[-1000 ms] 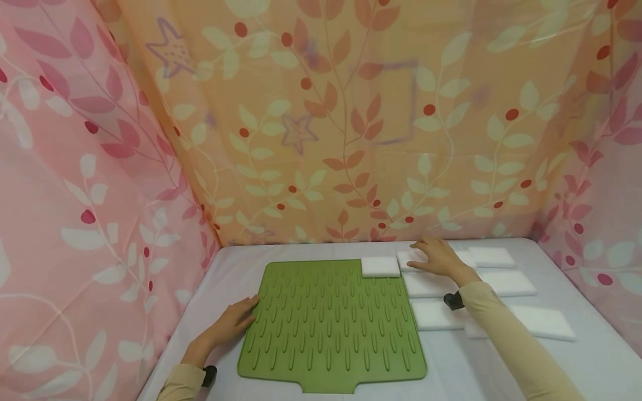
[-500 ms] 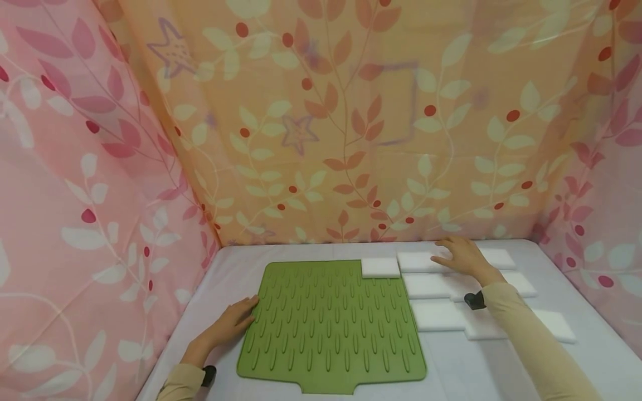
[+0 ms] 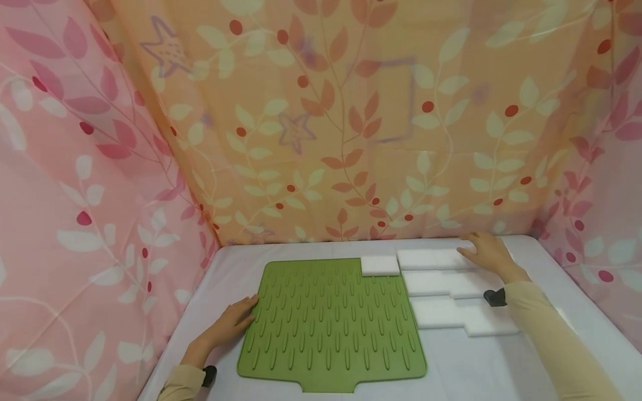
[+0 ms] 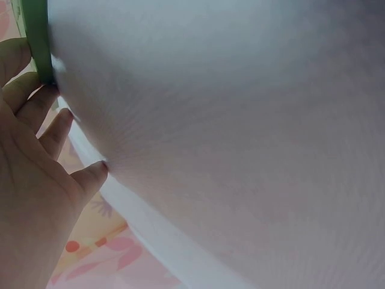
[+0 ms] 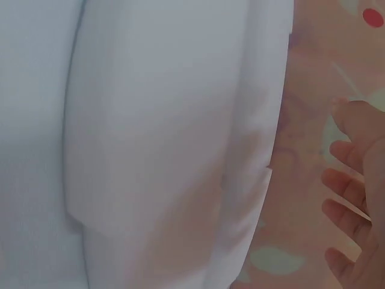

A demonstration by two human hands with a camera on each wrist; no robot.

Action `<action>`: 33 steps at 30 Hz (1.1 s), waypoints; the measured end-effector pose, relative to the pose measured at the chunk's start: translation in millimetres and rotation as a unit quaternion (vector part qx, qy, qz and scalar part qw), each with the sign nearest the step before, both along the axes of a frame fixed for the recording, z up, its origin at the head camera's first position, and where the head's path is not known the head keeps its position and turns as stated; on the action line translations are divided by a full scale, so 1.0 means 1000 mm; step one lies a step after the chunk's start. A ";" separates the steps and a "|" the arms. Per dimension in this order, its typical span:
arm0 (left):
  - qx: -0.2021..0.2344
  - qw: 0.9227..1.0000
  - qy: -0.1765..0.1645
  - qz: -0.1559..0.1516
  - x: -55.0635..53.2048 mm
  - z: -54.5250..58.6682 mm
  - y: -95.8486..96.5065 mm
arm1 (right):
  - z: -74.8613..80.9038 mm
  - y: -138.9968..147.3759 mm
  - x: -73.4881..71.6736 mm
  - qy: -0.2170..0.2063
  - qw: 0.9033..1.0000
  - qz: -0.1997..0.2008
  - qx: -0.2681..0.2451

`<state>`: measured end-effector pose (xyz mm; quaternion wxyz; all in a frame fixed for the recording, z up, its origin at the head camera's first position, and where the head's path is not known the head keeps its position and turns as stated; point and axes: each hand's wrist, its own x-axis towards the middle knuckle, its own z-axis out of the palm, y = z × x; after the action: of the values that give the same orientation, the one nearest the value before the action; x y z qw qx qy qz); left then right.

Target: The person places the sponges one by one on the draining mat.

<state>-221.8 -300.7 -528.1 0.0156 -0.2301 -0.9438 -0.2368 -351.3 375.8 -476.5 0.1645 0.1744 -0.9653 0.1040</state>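
A green mat (image 3: 331,317) with raised oval ridges lies on the white table. Along its left edge my left hand (image 3: 228,323) rests with straight fingers. The left wrist view shows the fingertips at the green edge (image 4: 40,36). One white sponge block (image 3: 379,265) sits on the mat's back right corner. Right of the mat, several white blocks (image 3: 426,283) lie in rows. My right hand (image 3: 489,255) hangs over the right end of the back row, fingers apart and holding nothing. In the right wrist view its spread fingers stand apart from the white blocks (image 5: 162,120).
A patterned orange curtain (image 3: 311,167) stands behind the table, with pink curtains (image 3: 100,223) on either side. White tablecloth (image 3: 200,284) shows left of the mat. My right forearm (image 3: 557,334) covers some blocks at the right.
My right hand has moved rightward along the back row of white blocks, uncovering the blocks at its left end. My left hand, the mat and the block on it have stayed put.
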 end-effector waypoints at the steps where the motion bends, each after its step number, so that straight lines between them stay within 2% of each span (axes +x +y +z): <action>1: 0.000 1.000 0.002 0.000 0.000 0.000 0.000 | 0.000 0.004 0.000 0.001 1.000 0.000 0.000; 5: 0.001 1.000 0.004 0.000 -0.001 -0.001 -0.001 | 0.001 0.018 0.003 -0.010 1.000 -0.016 0.005; 15: -0.001 1.000 0.011 0.001 -0.004 -0.003 -0.004 | 0.001 0.040 0.011 -0.107 0.992 -0.060 0.008; 27: 0.007 1.000 0.013 -0.005 -0.001 -0.005 -0.003 | -0.022 0.064 0.012 -0.147 0.985 -0.078 -0.045; 33: 0.006 1.000 0.023 -0.011 -0.002 -0.006 -0.004 | -0.027 0.065 0.015 -0.174 0.979 -0.082 -0.071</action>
<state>-223.7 -304.3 -534.2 0.0363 -0.2455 -0.9393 -0.2369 -336.4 440.5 -503.1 0.0141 0.0621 -0.9802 0.1873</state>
